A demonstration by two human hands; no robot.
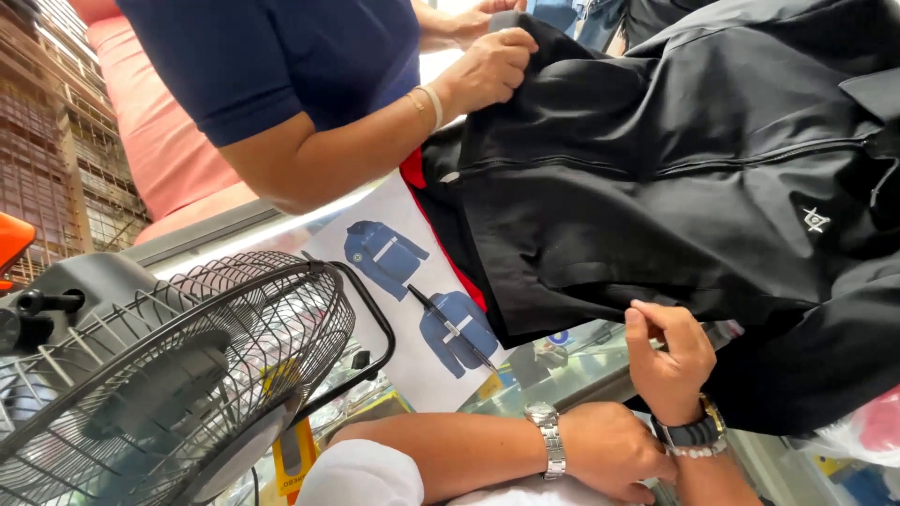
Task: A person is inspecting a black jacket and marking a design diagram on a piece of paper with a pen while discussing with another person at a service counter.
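Right hand (667, 361) fingers pinch black jacket (675, 178) hem; left hand (609, 450) below, fingers hidden, grip unclear

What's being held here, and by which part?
The right hand pinches the black fabric jacket at its lower edge; a co-worker's hand grips its top edge.

place: shop | evidence: glass display counter (562, 370); jacket design sheet (412, 281); black jacket (675, 178) laid out
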